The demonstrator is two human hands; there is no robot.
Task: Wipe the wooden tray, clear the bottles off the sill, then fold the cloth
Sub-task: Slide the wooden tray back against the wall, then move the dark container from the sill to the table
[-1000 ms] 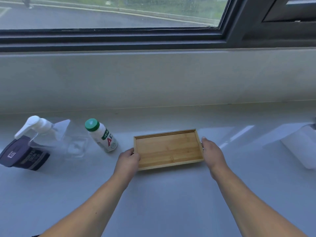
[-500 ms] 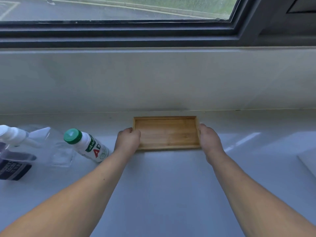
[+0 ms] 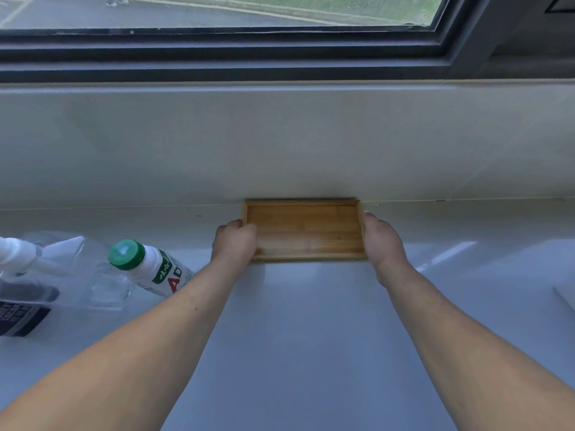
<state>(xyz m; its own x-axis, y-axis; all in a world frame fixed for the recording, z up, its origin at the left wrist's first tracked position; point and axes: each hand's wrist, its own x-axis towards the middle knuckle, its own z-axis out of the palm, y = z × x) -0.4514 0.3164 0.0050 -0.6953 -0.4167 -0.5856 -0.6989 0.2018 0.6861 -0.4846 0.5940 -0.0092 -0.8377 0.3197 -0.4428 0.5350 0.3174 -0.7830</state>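
- Pale, glossy sill point(image 3: 295, 321) runs under a dark-framed window, with a plain upstand behind it; everything sits on this smooth, reflective surface.
- Left hand point(image 3: 235, 241) is curled closed over the left short edge of the wooden tray point(image 3: 306, 230), thumb side lapping onto the rim.
- Right hand point(image 3: 383, 241) presses flat against the right short edge, fingers extended along the rim, gripping the tray between the two hands.
- Tray lies flat, its far long edge right against the foot of the upstand, roughly centred in view. It looks stiff and light, a thin board with a low raised lip; the short ends are the natural holds, and the lip gives the fingers something to catch.
- On so slick a sill the tray would likely slide at a light push, so steadying it with one hand while wiping seems wise.
- Left of the left forearm stands a small white bottle point(image 3: 149, 269) with a green cap, seen from above; probably light and easy to knock over, best taken around the body.
- Further left, a clear spray bottle point(image 3: 46, 275) with a white trigger, partly out of frame; smooth plastic, so best held by the neck.
- No cloth can be identified with certainty.
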